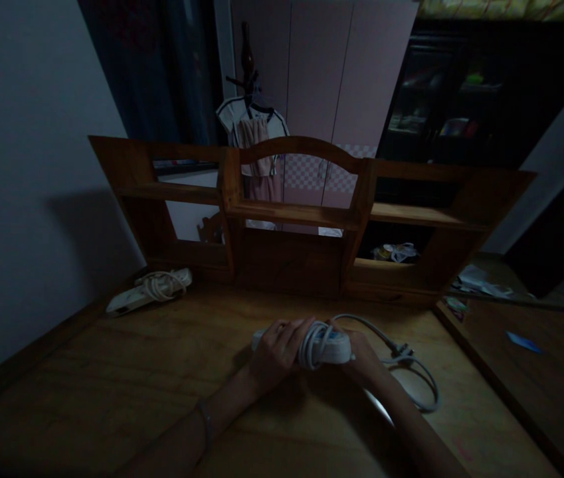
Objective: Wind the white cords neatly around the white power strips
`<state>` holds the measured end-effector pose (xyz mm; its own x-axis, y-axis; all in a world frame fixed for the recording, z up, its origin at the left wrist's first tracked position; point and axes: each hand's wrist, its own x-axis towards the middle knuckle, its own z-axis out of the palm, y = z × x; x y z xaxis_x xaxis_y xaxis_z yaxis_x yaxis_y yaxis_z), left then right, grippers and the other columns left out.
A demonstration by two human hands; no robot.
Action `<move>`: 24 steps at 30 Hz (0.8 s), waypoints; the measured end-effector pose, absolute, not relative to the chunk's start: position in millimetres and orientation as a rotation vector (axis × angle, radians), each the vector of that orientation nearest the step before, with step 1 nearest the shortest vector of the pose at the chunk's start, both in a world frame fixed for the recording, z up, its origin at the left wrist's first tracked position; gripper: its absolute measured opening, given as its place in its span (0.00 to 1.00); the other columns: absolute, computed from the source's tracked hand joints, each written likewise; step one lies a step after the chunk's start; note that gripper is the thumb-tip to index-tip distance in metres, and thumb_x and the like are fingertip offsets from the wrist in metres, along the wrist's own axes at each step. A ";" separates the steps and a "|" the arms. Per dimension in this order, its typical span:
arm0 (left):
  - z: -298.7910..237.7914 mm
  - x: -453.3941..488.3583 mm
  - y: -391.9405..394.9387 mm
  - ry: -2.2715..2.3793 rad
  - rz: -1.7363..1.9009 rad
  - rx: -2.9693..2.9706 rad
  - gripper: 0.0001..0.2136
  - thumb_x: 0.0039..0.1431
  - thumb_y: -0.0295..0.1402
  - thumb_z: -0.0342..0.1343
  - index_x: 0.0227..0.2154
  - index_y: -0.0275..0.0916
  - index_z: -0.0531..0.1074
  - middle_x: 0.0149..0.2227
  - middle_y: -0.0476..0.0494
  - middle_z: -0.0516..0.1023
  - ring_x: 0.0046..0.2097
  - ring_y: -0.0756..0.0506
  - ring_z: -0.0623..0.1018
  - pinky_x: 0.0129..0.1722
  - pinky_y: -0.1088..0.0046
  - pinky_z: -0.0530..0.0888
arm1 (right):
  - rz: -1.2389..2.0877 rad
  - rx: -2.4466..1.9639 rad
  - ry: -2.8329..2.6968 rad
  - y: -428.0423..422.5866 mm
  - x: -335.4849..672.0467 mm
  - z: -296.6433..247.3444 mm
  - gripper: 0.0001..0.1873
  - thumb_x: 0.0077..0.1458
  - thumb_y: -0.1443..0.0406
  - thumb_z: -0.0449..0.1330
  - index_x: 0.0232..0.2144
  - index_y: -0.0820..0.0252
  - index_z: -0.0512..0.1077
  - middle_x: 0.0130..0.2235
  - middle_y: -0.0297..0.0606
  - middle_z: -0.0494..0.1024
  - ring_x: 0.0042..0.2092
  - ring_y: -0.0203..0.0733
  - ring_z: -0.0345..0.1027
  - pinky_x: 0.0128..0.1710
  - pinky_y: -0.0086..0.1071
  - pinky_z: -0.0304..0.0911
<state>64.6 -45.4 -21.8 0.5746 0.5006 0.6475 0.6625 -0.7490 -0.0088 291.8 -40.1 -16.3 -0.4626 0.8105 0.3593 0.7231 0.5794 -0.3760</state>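
So there's 1 white strip [337, 352] up in 2 hands over the middle of the desk [162, 392], a bit nearer the far edge than the near edge. Looks like it's held just off the wood, though I wouldn't swear to it. Left hand [279, 348] has a grip on the left part, fingers curled over the top. Right hand [364, 352] is in behind the right end, and its fingers are mostly hidden, so I can't tell if they're pinching the cord [309, 350], gripping the strip, or both.

I'd call this the winding step, maybe partway: several turns sit round the middle of the strip, but a good length is loose. That slack runs out toward the right edge of the desk and loops there, with the plug [404, 350] by the loop.

My take, 1 more turn would call for the left hand keeping the strip steady while the right hand brings the slack round snugly. Watch the plug, it could snag on that loop.

Over in the far left corner there's 1 other strip [129, 300] with its cord bundled on top, just in front of the shelf [291, 212] along the far edge.
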 end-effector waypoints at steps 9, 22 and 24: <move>-22.2 64.0 -43.2 -0.985 -1.033 -2.677 0.22 0.65 0.29 0.40 0.61 0.33 0.53 0.51 0.33 0.73 0.50 0.42 0.74 0.53 0.58 0.65 | 0.212 -1.117 -2.342 -37.8 295.1 -26.4 0.15 0.47 0.70 0.54 0.40 0.61 0.68 0.35 0.43 0.77 0.31 0.40 0.70 0.33 0.30 0.63; -26.8 66.9 -36.8 -0.998 -1.237 -2.666 0.16 0.57 0.43 0.53 0.42 0.36 0.67 0.35 0.40 0.75 0.39 0.41 0.76 0.50 0.55 0.68 | 0.318 -0.999 -2.342 -43.1 279.5 -22.3 0.31 0.53 0.64 0.59 0.58 0.60 0.58 0.47 0.47 0.76 0.42 0.45 0.72 0.42 0.35 0.65; -24.8 68.5 -38.8 -0.955 -1.269 -2.653 0.16 0.56 0.42 0.53 0.43 0.36 0.67 0.36 0.39 0.75 0.40 0.41 0.75 0.48 0.55 0.69 | 0.320 -0.979 -2.347 -43.0 281.0 -23.2 0.25 0.53 0.65 0.58 0.54 0.59 0.64 0.46 0.46 0.76 0.43 0.46 0.72 0.42 0.35 0.65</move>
